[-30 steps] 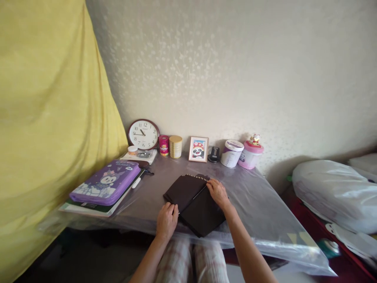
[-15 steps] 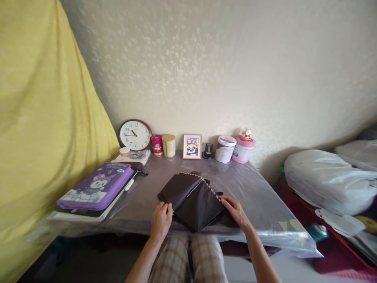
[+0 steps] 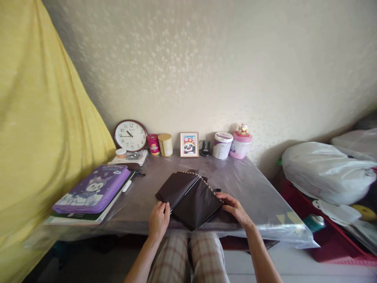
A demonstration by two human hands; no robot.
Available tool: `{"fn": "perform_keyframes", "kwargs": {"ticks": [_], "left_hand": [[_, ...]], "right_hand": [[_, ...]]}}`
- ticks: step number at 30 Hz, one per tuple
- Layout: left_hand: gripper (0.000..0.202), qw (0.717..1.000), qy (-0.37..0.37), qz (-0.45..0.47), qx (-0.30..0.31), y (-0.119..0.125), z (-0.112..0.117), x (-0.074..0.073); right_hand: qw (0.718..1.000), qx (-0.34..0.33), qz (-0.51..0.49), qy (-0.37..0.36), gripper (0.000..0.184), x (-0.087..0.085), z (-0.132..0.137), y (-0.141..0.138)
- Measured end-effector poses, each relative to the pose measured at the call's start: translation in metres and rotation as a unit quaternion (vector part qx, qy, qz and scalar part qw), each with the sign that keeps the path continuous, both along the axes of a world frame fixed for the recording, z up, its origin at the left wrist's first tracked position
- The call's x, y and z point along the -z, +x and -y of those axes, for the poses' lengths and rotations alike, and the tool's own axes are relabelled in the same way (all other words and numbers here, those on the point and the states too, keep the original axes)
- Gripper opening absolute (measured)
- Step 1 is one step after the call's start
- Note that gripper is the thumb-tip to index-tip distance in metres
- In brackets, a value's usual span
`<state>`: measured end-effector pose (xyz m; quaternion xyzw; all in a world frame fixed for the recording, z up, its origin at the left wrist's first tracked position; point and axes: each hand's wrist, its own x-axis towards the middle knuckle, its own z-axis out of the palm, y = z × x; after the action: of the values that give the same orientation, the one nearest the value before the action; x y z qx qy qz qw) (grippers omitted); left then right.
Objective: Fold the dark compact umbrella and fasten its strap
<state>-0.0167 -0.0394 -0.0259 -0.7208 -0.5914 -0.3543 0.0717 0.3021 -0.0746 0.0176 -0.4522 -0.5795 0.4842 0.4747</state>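
Note:
A black folding umbrella (image 3: 196, 206), partly collapsed, lies near the table's front edge. Its dark panels spread to both sides of a thin silvery rib, and a light-and-dark patterned trim runs along the far edges. At the near left, my left hand (image 3: 159, 218) is closed on the edge of a panel, close to the rib's lower end. My right hand (image 3: 235, 208) pinches the trimmed corner of the right-hand panel; the undersides of its fingers are hidden. A small black piece sticks out beyond the fabric, just above my right fingers.
A purple zip case (image 3: 91, 188) sits on books at left, beside a white marker (image 3: 126, 186). Along the wall stand a clock (image 3: 130, 135), tins, a picture frame (image 3: 189, 144), a small black object and two tubs. White bags (image 3: 326, 173) and a red bin lie to the right.
My right fingers have shifted slightly along the trimmed corner. The whole view has moved a little; the umbrella and my left hand keep nearly the same arrangement.

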Motion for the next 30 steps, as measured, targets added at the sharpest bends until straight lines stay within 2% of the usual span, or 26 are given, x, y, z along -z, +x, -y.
{"fn": "perform_keyframes", "kwargs": {"ticks": [7, 14, 22, 30], "left_hand": [[0.039, 1.000, 0.007, 0.009, 0.007, 0.000, 0.001, -0.002], [0.039, 1.000, 0.001, 0.016, 0.017, 0.000, 0.001, -0.003], [0.039, 1.000, -0.005, 0.014, 0.026, -0.001, 0.001, -0.003], [0.037, 1.000, -0.005, 0.021, 0.016, 0.000, 0.002, -0.004]], "right_hand": [[0.999, 0.021, 0.035, 0.008, 0.023, -0.005, 0.001, -0.008], [0.999, 0.042, 0.029, 0.009, 0.029, 0.000, -0.002, -0.009], [0.998, 0.063, 0.008, 0.022, 0.022, 0.007, -0.004, -0.009], [0.994, 0.107, 0.026, 0.026, 0.026, 0.001, -0.006, -0.007]]}}
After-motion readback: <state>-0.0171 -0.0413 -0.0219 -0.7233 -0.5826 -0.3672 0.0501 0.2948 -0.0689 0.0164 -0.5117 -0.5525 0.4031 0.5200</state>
